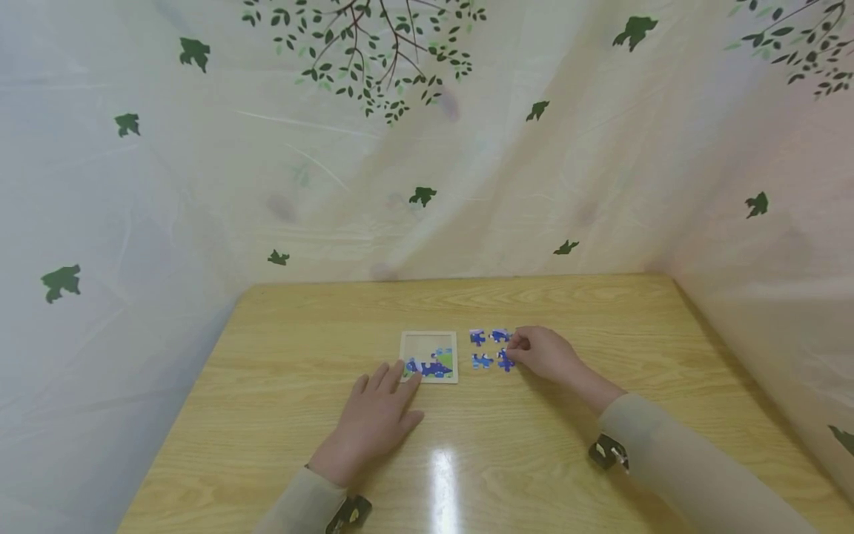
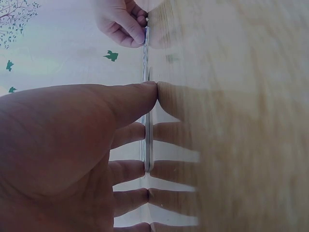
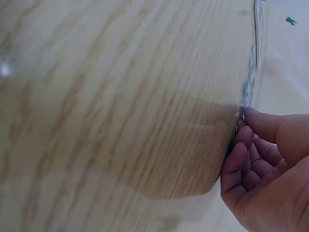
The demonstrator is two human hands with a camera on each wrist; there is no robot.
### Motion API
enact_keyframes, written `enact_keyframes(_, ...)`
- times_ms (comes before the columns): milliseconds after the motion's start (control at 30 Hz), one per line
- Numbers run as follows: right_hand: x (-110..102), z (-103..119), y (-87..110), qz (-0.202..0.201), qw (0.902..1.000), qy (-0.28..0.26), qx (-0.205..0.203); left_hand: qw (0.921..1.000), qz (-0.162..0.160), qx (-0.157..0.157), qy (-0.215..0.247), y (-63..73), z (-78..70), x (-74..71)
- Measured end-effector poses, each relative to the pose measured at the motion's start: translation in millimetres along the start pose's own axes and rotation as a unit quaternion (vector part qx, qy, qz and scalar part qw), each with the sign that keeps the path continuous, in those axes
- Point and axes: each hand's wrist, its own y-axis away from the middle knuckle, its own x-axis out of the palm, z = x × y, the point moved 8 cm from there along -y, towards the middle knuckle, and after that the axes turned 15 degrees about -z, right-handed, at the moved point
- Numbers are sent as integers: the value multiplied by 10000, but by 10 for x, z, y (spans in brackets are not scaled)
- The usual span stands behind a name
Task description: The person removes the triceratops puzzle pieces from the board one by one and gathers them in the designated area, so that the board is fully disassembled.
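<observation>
A small puzzle tray [image 1: 429, 334] with a pale wooden rim lies on the table, its lower part filled with blue and green pieces. My left hand [image 1: 375, 417] rests flat beside it, fingers spread, fingertips at the tray's lower left edge. To the tray's right lie several loose blue puzzle pieces [image 1: 482, 361]. My right hand [image 1: 543, 351] has its fingers curled and its thumb and forefinger pinching the lower right puzzle piece [image 1: 505, 362]. In the right wrist view, the thumb [image 3: 265, 123] meets the edge of the pieces, seen almost edge-on.
The wood-grained table [image 1: 267, 415] reaches back to a pale curtain [image 1: 333, 208] with printed leaves and branches. Curtain also hangs along the left and right sides. Small dark devices [image 1: 607, 451] are strapped at both wrists.
</observation>
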Motion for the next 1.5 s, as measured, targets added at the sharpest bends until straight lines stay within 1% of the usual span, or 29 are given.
enact_keyframes(200,-39,11,-19,-88,9994,-333,28,10000,21,-12,13,1,-2,-6)
enact_keyframes(367,-98,149,-45,-265,9988,-395,-77,10000,44,-20,18,-2,0,-4)
enact_keyframes(533,-83,323,-59,-291,9984,-474,-95,10000,61,-27,-2,-6,4,1)
enact_keyframes(800,36,578,-58,-279,9973,-591,-340,10000,21,-6,-27,-7,8,13)
enact_keyframes(967,133,718,-70,-197,9964,-710,-421,10000,9,-2,-58,-7,9,18)
enact_keyframes(1133,237,830,-69,-76,9964,-704,-469,10000,-29,-16,-31,-12,9,10)
enact_keyframes(1233,296,888,-60,-2,9966,-679,-473,10000,-43,8,-54,-15,6,3)
enact_keyframes(1500,425,984,-45,143,9959,-838,-317,9999,-68,80,-115,-11,3,8)
